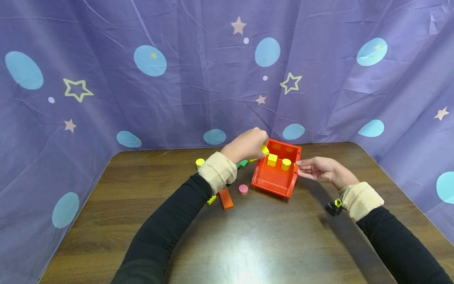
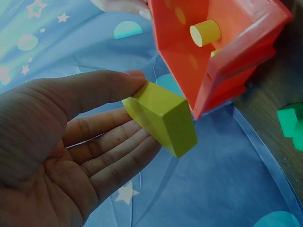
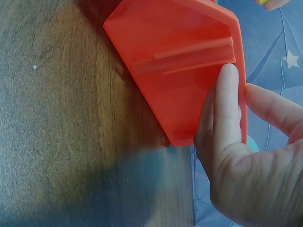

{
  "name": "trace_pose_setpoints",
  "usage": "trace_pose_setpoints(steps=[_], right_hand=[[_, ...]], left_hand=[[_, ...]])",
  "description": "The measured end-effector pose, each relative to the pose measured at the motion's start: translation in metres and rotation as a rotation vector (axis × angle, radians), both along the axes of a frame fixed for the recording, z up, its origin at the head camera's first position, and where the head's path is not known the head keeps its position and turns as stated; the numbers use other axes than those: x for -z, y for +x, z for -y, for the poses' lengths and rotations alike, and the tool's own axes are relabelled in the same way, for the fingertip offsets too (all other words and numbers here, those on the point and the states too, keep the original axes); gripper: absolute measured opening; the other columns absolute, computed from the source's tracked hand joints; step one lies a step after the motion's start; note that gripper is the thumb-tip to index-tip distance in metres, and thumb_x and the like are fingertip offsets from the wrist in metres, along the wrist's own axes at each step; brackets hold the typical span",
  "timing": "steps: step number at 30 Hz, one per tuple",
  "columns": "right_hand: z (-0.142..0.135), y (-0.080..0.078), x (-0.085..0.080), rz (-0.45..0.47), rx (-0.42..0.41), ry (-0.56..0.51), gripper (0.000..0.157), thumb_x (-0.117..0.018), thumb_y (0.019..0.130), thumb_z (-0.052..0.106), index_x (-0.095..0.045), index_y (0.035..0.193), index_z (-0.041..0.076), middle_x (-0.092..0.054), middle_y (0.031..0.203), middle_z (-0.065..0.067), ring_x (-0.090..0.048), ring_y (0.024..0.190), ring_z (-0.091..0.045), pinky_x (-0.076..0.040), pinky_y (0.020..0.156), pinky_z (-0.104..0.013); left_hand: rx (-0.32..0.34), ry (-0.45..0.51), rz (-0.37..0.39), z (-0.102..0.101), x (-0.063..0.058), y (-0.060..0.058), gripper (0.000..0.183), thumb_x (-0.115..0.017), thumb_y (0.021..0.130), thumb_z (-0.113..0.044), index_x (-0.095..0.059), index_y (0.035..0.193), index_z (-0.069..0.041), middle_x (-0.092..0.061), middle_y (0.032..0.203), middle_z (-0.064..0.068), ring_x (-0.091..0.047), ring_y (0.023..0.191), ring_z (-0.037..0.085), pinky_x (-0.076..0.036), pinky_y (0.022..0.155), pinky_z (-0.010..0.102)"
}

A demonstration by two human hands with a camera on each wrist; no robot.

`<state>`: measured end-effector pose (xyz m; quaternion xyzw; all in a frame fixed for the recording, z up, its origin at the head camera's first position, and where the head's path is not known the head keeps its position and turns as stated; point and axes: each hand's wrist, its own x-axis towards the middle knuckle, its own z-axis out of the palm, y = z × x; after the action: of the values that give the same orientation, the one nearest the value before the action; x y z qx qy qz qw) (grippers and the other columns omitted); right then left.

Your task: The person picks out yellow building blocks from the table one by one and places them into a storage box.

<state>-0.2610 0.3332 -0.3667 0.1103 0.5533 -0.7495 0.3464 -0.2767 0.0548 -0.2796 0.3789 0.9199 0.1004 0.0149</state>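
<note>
My left hand (image 1: 246,145) pinches a yellow block (image 2: 165,118) between thumb and fingers, over the left side of an open red bin (image 1: 271,179). Inside the bin lie a yellow cube (image 1: 272,159) and a yellow cylinder (image 1: 285,164). At the bin's right wall is my right hand (image 1: 320,169). In the right wrist view its thumb lies over the rim of the red wall (image 3: 180,90) and its fingers rest along the outer face, gripping the edge.
Left of the bin, on the wooden table (image 1: 149,189), are a pink disc (image 1: 243,189), an orange block (image 1: 226,199), a green block (image 1: 242,163), a yellow cylinder (image 1: 200,163) and a yellow block (image 1: 211,200). A purple patterned cloth (image 1: 184,102) hangs around the table's back and sides.
</note>
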Motion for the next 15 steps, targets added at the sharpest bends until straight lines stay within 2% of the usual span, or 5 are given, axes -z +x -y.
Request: trace_pose_setpoints(steps=[8, 15], right_hand=[[0.000, -0.002, -0.001, 0.004, 0.001, 0.012, 0.037, -0.038, 0.107, 0.004, -0.071, 0.090, 0.005, -0.073, 0.088, -0.005, -0.072, 0.083, -0.013, -0.059, 0.085, -0.025], [0.000, -0.001, 0.000, 0.002, 0.002, 0.022, 0.036, -0.037, 0.107, 0.004, -0.070, 0.092, 0.005, -0.073, 0.089, -0.005, -0.071, 0.084, -0.013, -0.059, 0.085, -0.025]], left_hand=[[0.025, 0.004, -0.035, -0.010, -0.005, 0.002, 0.042, -0.074, 0.085, -0.007, -0.038, 0.065, -0.014, -0.021, 0.066, -0.002, -0.024, 0.061, 0.012, -0.022, 0.056, 0.023], [0.047, 0.000, -0.011, -0.022, -0.003, 0.003, 0.037, -0.075, 0.085, -0.007, -0.044, 0.066, -0.013, -0.027, 0.065, -0.002, -0.031, 0.062, 0.012, -0.027, 0.057, 0.022]])
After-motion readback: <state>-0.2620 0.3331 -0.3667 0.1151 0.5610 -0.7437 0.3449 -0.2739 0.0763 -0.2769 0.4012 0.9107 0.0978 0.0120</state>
